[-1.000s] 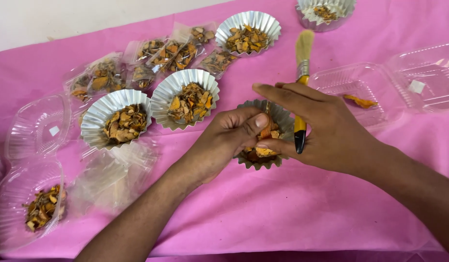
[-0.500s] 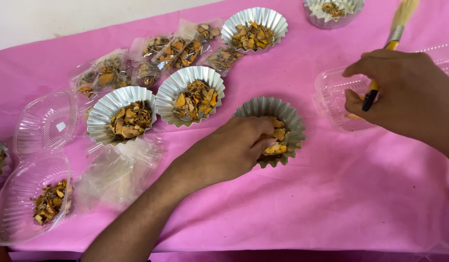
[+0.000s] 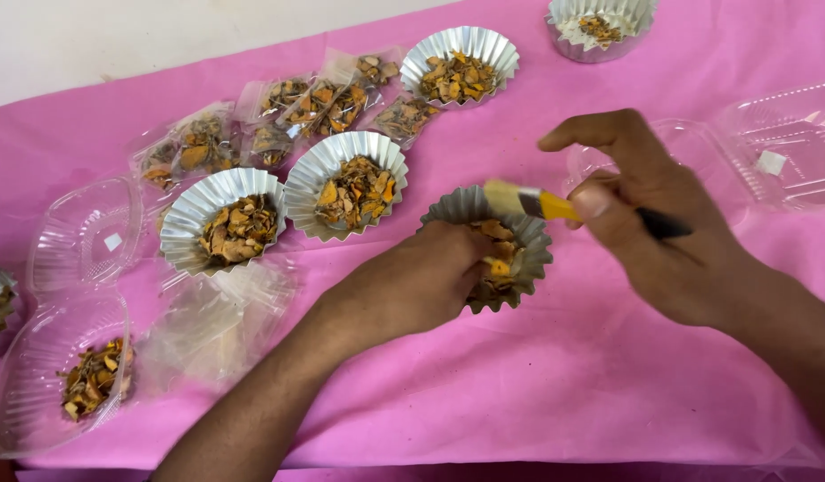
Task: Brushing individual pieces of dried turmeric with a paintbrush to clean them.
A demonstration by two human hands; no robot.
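Pink cloth (image 3: 555,393) covers the bench, and nearest the camera both forearms reach in across it. At the near left an open clear clamshell box (image 3: 64,375) holds a small heap of dried orange-brown chips in one half, while its other half lies bare; loose clear film (image 3: 216,330) lies just beside it.

At the middle, the left hand (image 3: 412,286) rests on the near rim of a fluted foil cup (image 3: 519,268), its fingers curled in among the chips inside. The right hand (image 3: 671,241) pinches a small brush (image 3: 542,203) between thumb and fingers, index finger raised, with the pale bristles lying over the cup's far rim. By my reading this cup is the one being worked, and it looks partly filled.

Just beyond to the left, two fluted foil cups (image 3: 283,201) stand touching, both well filled, so those look finished. Behind them several sealed clear sachets (image 3: 287,112) of the same chips lie in a row, apparently unopened. Farther back a third filled cup (image 3: 460,67) sits, and a fourth cup (image 3: 600,22) at the top edge holds only a few chips. At the far right an open clamshell box (image 3: 778,147) seems to hold nothing.
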